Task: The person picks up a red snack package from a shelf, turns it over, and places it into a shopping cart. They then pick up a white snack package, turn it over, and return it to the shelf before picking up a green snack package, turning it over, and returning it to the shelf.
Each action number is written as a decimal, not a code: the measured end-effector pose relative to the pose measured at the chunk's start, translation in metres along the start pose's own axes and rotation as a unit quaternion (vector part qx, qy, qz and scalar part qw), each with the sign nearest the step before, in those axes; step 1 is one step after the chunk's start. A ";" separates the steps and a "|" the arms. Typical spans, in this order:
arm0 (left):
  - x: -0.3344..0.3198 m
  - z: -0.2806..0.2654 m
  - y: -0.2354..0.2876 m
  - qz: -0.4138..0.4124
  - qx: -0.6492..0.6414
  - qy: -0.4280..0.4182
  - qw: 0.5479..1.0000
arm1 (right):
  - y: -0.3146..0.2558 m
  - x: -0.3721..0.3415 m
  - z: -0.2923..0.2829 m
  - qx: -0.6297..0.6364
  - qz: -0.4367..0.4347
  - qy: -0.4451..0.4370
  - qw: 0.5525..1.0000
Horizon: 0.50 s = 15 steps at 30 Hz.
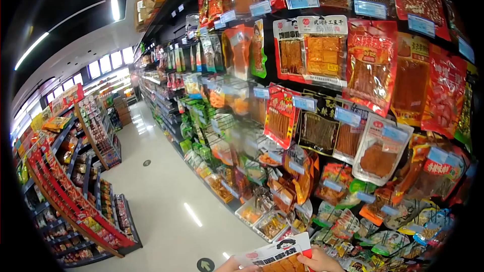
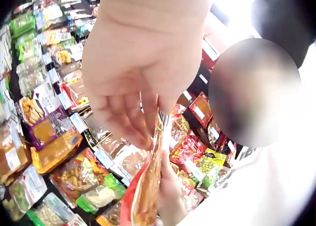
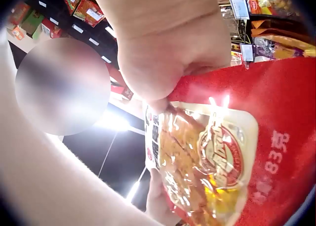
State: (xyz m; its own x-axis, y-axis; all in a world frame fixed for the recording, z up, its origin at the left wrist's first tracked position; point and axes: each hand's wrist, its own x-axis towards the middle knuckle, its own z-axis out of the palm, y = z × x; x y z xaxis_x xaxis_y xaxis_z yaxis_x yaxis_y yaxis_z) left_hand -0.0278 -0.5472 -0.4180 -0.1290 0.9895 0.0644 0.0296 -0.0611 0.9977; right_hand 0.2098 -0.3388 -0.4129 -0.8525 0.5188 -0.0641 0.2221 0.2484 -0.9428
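Observation:
Both hands hold a flat snack package (image 1: 280, 256) low in the head view; its front shows a cartoon face, dark lettering and brown food behind a clear window. My left hand (image 1: 237, 265) pinches one side edge, and my right hand (image 1: 322, 262) grips the opposite edge with the thumb on the front. In the left wrist view the package (image 2: 147, 186) appears nearly edge-on below the left hand (image 2: 143, 72). The right wrist view shows the red back of the package (image 3: 281, 112) with a clear window, under the right hand (image 3: 173, 48). Some fingers are hidden behind it.
A tall wall of hanging snack bags (image 1: 370, 65) with blue-white price tags (image 1: 302, 1) runs along the right. On the left stands a lower shelf unit with red edging (image 1: 60, 186). Between them a pale aisle floor (image 1: 166, 181) stretches back to lit shelves.

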 end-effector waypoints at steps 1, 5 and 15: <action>0.020 -0.013 0.007 -0.019 -0.025 -0.006 0.999 | 0.002 0.022 -0.010 -0.027 -0.011 0.018 0.999; 0.086 -0.069 0.069 -0.067 -0.020 -0.031 0.997 | -0.016 0.087 -0.034 0.083 0.067 0.050 0.993; 0.237 -0.198 0.101 -0.018 0.041 -0.156 0.987 | -0.043 0.203 -0.054 0.108 -0.063 0.156 0.980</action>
State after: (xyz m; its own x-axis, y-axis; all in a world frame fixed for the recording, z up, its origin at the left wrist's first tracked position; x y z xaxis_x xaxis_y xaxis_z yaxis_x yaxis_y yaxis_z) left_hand -0.2516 -0.3446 -0.2978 0.1797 0.9837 0.0064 0.1129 -0.0270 0.9932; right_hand 0.0529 -0.2004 -0.3680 -0.6725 0.7288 0.1287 -0.0101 0.1648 -0.9863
